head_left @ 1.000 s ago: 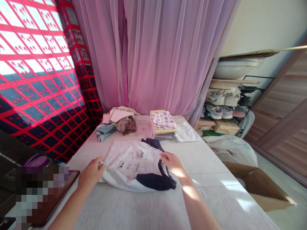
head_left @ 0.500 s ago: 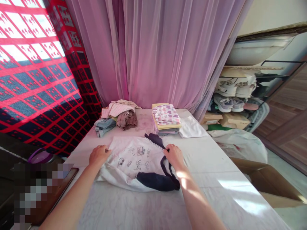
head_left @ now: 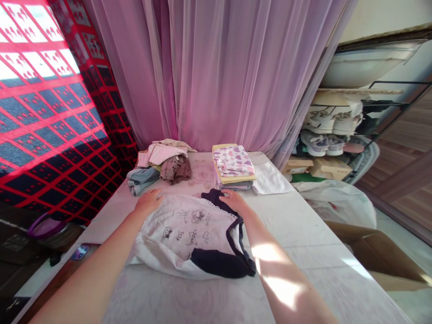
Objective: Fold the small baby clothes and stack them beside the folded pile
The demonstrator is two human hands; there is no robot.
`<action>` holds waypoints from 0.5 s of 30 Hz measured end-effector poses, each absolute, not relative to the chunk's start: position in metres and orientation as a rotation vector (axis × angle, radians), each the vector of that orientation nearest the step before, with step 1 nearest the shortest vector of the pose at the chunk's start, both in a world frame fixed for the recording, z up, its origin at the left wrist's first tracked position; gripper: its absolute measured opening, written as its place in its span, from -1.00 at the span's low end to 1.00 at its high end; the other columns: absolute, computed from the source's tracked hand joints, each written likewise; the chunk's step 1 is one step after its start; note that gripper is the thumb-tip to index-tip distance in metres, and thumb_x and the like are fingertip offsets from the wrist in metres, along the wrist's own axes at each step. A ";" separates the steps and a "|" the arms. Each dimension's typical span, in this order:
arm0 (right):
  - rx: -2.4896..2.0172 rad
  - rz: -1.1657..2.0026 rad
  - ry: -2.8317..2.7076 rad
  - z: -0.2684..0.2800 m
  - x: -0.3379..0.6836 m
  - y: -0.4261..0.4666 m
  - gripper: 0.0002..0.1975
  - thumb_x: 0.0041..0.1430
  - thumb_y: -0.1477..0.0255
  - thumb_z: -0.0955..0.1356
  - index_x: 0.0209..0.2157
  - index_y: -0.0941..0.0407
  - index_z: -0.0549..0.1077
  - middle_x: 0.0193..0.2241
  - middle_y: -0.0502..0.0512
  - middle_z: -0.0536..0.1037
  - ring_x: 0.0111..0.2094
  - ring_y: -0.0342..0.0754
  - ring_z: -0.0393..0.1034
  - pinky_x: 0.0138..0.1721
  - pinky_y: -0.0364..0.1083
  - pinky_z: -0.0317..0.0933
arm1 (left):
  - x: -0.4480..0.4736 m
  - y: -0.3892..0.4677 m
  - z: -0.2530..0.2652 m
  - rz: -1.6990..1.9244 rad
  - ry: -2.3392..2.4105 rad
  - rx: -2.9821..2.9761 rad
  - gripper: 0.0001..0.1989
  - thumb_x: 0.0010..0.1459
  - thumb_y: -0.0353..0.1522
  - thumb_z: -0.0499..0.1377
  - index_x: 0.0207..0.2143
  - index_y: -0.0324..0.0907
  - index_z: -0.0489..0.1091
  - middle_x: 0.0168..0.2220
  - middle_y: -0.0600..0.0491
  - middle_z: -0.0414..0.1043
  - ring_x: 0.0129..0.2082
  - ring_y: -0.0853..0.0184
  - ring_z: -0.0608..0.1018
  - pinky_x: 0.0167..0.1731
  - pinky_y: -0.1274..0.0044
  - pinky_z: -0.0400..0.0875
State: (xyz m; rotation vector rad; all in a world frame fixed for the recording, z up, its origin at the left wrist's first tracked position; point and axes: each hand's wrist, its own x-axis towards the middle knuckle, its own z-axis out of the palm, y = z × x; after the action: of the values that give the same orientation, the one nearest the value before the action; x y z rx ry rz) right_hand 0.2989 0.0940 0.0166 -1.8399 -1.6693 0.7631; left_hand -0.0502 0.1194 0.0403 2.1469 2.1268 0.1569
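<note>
A white shirt [head_left: 184, 231] with dark navy sleeves, a navy neckline and small black drawings lies flat, its neckline to the right. My left hand [head_left: 148, 202] pinches the far corner of its hem. With curled fingers, my right hand [head_left: 233, 201] holds the navy sleeve [head_left: 216, 197] on the far side; the fingertips are partly hidden. The other navy sleeve [head_left: 221, 263] is folded across the near side of the shirt.
Beyond my left hand sits a loose heap of clothes [head_left: 162, 164]. A folded stack [head_left: 234, 164] with a heart-print top stands at the back, beside a folded white cloth [head_left: 272, 178]. An open cardboard box [head_left: 378, 252] and a shoe rack [head_left: 332, 130] are off the table's right side.
My right hand has moved from the shirt's shoulder near the neckline outward and away to the navy sleeve. My left hand has shifted slightly farther up the hem. The view has tilted a little.
</note>
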 end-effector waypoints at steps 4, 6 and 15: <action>-1.713 0.648 -1.770 0.013 0.300 0.086 -0.68 0.09 0.53 0.33 -0.13 0.01 0.57 -0.22 0.01 0.59 -0.18 -0.03 0.47 -0.10 -0.09 0.30 | -0.049 0.128 0.038 0.115 2.097 2.170 -0.71 0.15 -0.28 0.12 -0.12 -0.14 0.50 0.01 -0.10 0.51 0.02 0.10 0.51 -0.03 0.40 0.37; -1.709 0.358 -1.778 0.009 0.302 0.079 -0.68 0.18 0.52 0.25 -0.16 0.01 0.60 -0.14 0.08 0.56 -0.09 0.00 0.41 -0.02 -0.07 0.24 | -0.050 0.128 0.038 0.098 2.089 2.183 -0.76 0.15 -0.28 0.11 -0.20 -0.14 0.50 -0.06 -0.09 0.53 -0.03 0.09 0.53 -0.08 0.40 0.38; -2.103 0.194 -1.968 0.009 0.294 0.073 -0.67 0.30 0.39 0.23 -0.03 0.07 0.54 0.02 0.23 0.49 0.03 0.16 0.30 -0.02 0.05 0.15 | -0.049 0.116 0.036 0.093 2.180 2.202 -0.64 0.21 -0.41 -0.02 0.02 -0.12 0.38 0.04 -0.05 0.47 0.05 0.13 0.48 -0.03 0.42 0.34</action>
State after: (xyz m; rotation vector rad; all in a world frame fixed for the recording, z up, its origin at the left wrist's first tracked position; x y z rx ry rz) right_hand 0.2938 0.0732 0.0092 -2.1030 -1.9685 0.1937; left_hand -0.0493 0.1156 0.0361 2.2016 2.1802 0.0930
